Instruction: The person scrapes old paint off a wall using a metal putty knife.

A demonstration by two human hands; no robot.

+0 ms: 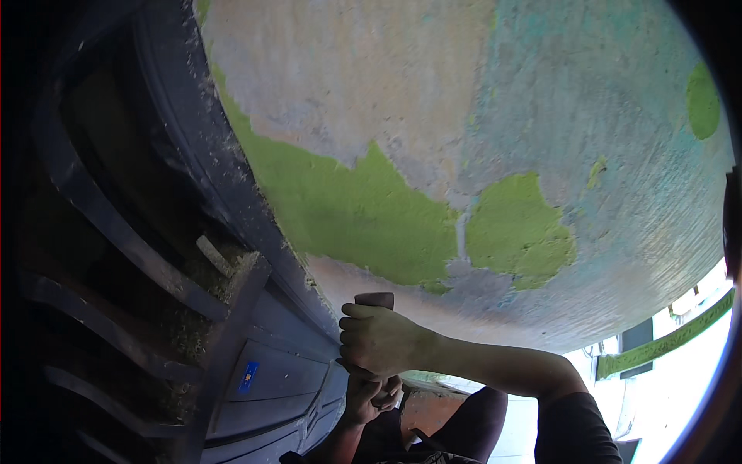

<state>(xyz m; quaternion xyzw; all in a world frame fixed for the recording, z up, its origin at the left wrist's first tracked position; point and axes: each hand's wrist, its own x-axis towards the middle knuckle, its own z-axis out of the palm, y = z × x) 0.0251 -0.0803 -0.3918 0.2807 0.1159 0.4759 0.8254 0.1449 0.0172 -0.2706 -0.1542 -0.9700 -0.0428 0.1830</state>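
My right hand [386, 340] is closed in a fist near the base of the wall, its forearm reaching in from the lower right. Out of the top of that fist sticks a brown, blunt-ended piece [375, 299], like the end of a handle; the rest of it is hidden by the fingers. Just below, my left hand [367, 398] has its fingers curled, partly covered by the right one. What it grips, if anything, does not show. Beyond the hands, the wall [348, 77] has bare grey and beige areas, with green paint patches [355, 216] left on it.
Along the left stands a dark metal door [270, 379] with curved bars [131, 232], a small blue sticker [248, 377] and crumbs of debris on its ledge. At the right, a green beam [665, 336] crosses a bright outdoor area. My legs [471, 425] show at the bottom.
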